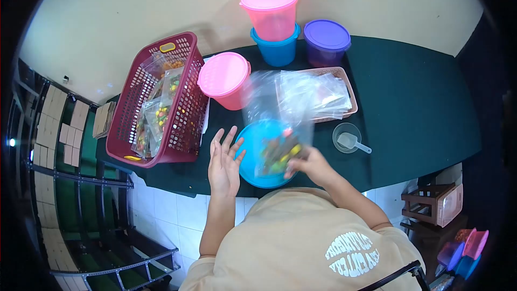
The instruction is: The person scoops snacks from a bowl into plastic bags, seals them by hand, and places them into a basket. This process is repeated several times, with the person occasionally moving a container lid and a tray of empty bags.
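Observation:
My right hand [308, 165] grips the lower corner of a clear plastic bag [277, 153], blurred by motion, with colourful candy-like pieces in its bottom. The bag hangs over a round blue lid or tub [249, 153] at the table's front edge. To the left of it, my left hand [224, 164] is raised with its fingers spread and holds nothing. A maroon basket [186, 121] on the left contains several filled clear bags [157, 116]. Behind the blue round piece, a pale pink tray [353, 97] carries a pile of flat clear bags [323, 94].
A pink-lidded tub [225, 75] stands beside the basket. At the back, another pink tub [272, 16] is stacked on a blue tub [277, 51], next to a purple tub [327, 43]. A clear cup with a scoop [347, 139] sits right. Metal shelving [102, 180] stands left.

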`<control>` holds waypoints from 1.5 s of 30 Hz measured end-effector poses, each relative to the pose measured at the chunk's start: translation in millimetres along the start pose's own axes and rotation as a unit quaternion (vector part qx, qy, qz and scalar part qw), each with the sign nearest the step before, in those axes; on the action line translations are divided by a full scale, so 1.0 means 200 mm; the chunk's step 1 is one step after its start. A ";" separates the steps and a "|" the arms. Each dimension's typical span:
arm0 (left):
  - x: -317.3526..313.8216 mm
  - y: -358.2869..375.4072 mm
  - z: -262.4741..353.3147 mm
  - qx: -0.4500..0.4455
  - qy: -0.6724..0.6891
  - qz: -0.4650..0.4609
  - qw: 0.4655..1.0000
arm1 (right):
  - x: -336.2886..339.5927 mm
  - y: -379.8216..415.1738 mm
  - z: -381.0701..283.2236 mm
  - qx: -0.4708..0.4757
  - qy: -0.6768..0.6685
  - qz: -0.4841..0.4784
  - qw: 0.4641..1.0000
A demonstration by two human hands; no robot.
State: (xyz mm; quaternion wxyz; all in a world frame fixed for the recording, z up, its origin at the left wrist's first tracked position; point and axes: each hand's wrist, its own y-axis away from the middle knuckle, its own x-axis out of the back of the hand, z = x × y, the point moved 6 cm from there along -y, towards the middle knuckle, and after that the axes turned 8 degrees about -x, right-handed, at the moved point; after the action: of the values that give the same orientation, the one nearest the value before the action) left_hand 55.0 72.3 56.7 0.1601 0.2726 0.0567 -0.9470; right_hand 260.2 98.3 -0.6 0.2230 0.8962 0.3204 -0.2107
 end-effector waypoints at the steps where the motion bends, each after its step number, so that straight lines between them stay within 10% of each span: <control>1: 0.00 0.01 0.00 0.015 -0.030 0.005 0.999 | 0.07 0.00 -0.04 0.072 -0.137 0.059 0.986; 4: 0.06 0.04 -0.03 0.036 -0.070 0.005 0.997 | 0.23 -0.01 -0.01 0.109 -0.307 0.188 0.927; 6: 0.06 0.06 -0.10 0.106 -0.074 -0.038 0.991 | 0.11 -0.02 0.05 0.013 -0.144 0.062 0.988; 16: 0.21 0.15 -0.19 0.202 -0.073 -0.082 0.973 | -0.18 -0.09 0.19 -0.136 0.041 0.039 0.989; 25: 0.43 0.10 0.17 0.128 -0.029 -0.037 0.991 | -0.56 -0.44 0.04 -0.068 0.109 -0.024 0.991; 32: 0.63 -0.50 1.01 -0.179 0.050 0.039 0.982 | -1.23 -1.19 -0.49 0.004 0.150 -0.038 0.988; 35: 0.84 -0.55 1.10 -0.320 -0.077 0.204 0.922 | -1.13 -1.42 -0.51 0.033 0.179 0.079 0.980; 45: 0.77 -0.16 0.72 -0.301 -0.171 0.019 0.938 | 0.14 -0.72 -0.28 0.054 0.293 0.263 0.918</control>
State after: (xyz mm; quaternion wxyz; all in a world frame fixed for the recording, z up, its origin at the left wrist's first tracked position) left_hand -151.0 31.6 96.0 0.2596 0.0466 0.3053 -0.9150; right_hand 197.0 241.3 -7.0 0.1179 0.9804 0.1124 0.1107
